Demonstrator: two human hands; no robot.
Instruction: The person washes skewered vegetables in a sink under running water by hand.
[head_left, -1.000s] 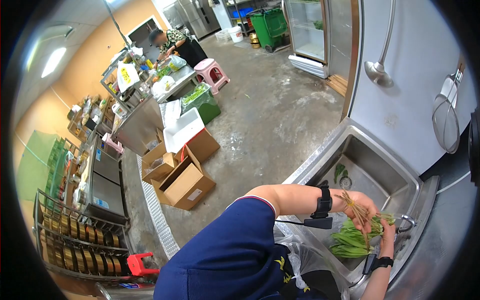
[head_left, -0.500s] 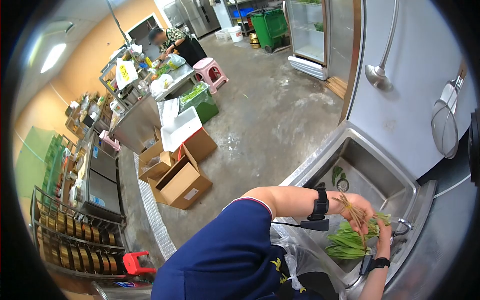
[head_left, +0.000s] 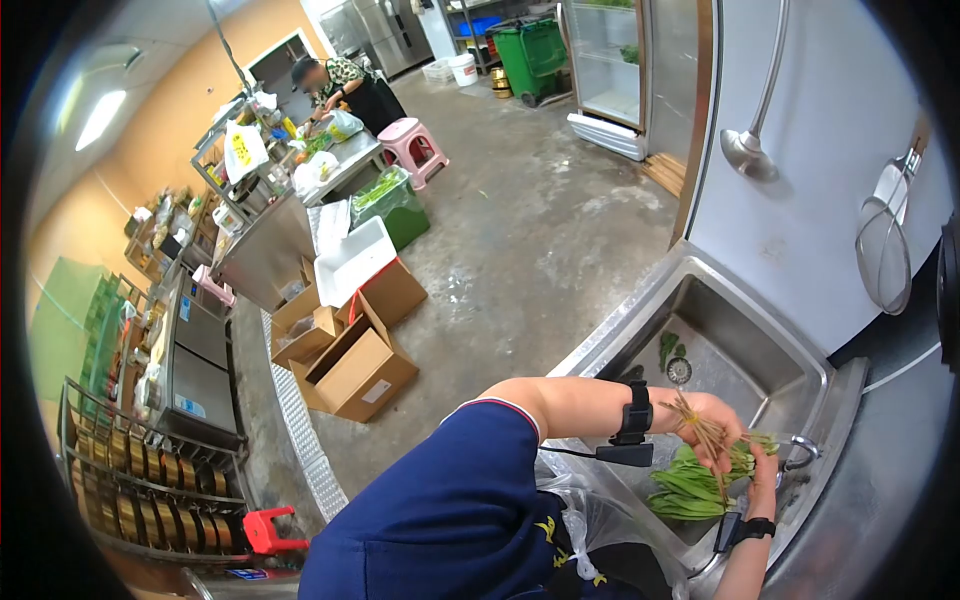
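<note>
Steel sides of the sink [head_left: 765, 345] surround both hands, probably so drips and scraps fall inside. Leafy greens [head_left: 685, 490] lie just below them. The left hand [head_left: 712, 412] closes around brown stalks [head_left: 706, 436], likely keeping them gathered; the right hand [head_left: 764, 478] curls at the greens' upper ends, its exact grip unclear. Beyond the hands, loose leaves [head_left: 668, 346] touch the drain [head_left: 678, 371].

Leaves [head_left: 667, 346] lie beside the drain [head_left: 678, 370] in the sink [head_left: 740, 325]. The ladle [head_left: 750, 155] hangs left of the strainer [head_left: 883, 255] on the wall [head_left: 790, 220]. Boxes [head_left: 368, 378] stand on the floor [head_left: 540, 230], left of the sink.
</note>
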